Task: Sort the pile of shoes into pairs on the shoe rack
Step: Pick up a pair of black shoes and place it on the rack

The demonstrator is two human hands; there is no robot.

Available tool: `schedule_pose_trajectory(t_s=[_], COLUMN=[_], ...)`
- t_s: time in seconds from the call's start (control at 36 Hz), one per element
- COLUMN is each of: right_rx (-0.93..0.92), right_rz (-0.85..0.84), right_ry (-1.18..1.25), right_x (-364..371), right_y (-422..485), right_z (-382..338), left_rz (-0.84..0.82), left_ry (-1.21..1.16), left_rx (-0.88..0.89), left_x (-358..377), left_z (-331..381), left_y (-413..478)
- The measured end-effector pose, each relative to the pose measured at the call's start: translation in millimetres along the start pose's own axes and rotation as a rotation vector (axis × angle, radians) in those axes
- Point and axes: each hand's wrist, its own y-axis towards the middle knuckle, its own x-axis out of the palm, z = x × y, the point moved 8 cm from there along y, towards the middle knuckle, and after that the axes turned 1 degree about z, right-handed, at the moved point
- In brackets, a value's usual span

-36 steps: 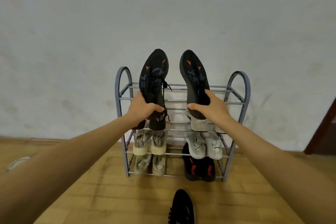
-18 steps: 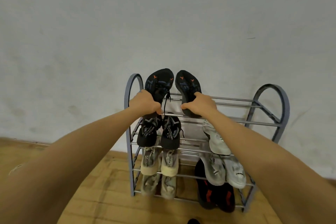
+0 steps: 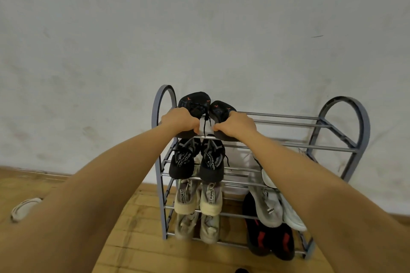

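My left hand (image 3: 180, 120) grips a black shoe (image 3: 193, 103) with orange sole marks, and my right hand (image 3: 237, 124) grips its matching black shoe (image 3: 219, 108). Both shoes sit side by side, soles up, at the left end of the top tier of the grey metal shoe rack (image 3: 288, 117). Their heels are hidden under my fingers. Below them stands a black mesh pair (image 3: 197, 159), then a cream pair (image 3: 197, 197), then a pale pair (image 3: 195, 225) on the bottom tier.
On the rack's right side lie grey-white shoes (image 3: 269, 208) and a black pair with red marks (image 3: 269, 239). A loose pale shoe (image 3: 23, 208) lies on the wooden floor at left. A dark shoe tip (image 3: 241, 271) shows at the bottom edge. A white wall stands behind.
Both hands have lowered the two black shoes from raised, soles facing me, down onto the left end of the top tier. The view has moved closer to the rack.
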Motion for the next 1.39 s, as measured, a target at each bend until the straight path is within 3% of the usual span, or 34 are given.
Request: schedule_pose_trajectory(t_s=[0.22,0.58,0.75,0.89,1.11,1.19,1.39], right_rx=[0.02,0.018,0.028,0.01,-0.14,-0.212,-0.301], right_rz=[0.058,0.015,0.007,-0.015,0.016,0.089,0.263], right_ry=[-0.05,0.073,0.181,0.233,-0.032,-0.142,-0.319], right_x=[6.9,19.4,29.6,34.1,10.4,-11.3,-54.9], right_y=[-3.2,-11.8,-18.0,-21.7,-59.9,-89.8,-171.4], right_z=[-1.5,0.7,1.0,4.6,6.7,14.2,74.1], left_rz=[-0.019,0.188,0.154,0.108,0.151,0.243,0.24], left_ry=[-0.095,-0.262,-0.374,-0.45,-0.161,-0.035,0.33], left_rx=[-0.015,-0.105,-0.076,-0.031,0.016,0.162,0.5], left_x=[8.2,30.4,56.0,35.8,25.0,26.5,67.6], left_z=[-9.4,-24.3,-43.6,-23.8,2.2,24.8,88.4], left_y=[4.9,14.8,53.2,1.0,-63.0,-94.2,-172.5])
